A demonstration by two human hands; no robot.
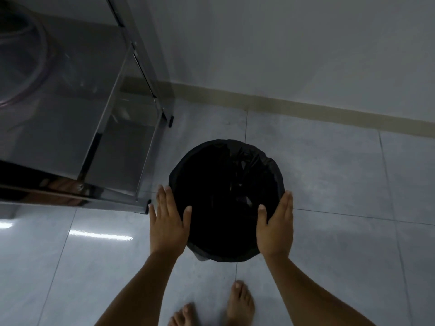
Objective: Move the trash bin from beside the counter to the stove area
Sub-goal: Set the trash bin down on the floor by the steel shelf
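At the far left stands a stainless steel counter (58, 109), its shiny top filling the upper left corner, with a coil of clear hose (28, 55) seen dimly through or on its surface. Its thin metal legs (146, 209) end on the pale tiled floor (341, 184), the nearest foot just beside the person's left hand.

The left hand (168, 223) lies flat, fingers spread and straight, against the left side of the trash bin's rim, its thumb (187, 214) over the dark opening; the grip is open, pressing rather than curled round anything.

The trash bin (227, 198) sits on the floor just to the right of the counter's corner, near the beige skirting (329, 111) of the wall. It is round and lined with a black bag (247, 158), crumpled at the far edge.

The right hand (276, 228) mirrors the other, palm flat on the bin's right side, fingers together and extended, grip open too.

Below, two bare feet (240, 302) stand on the tiles.
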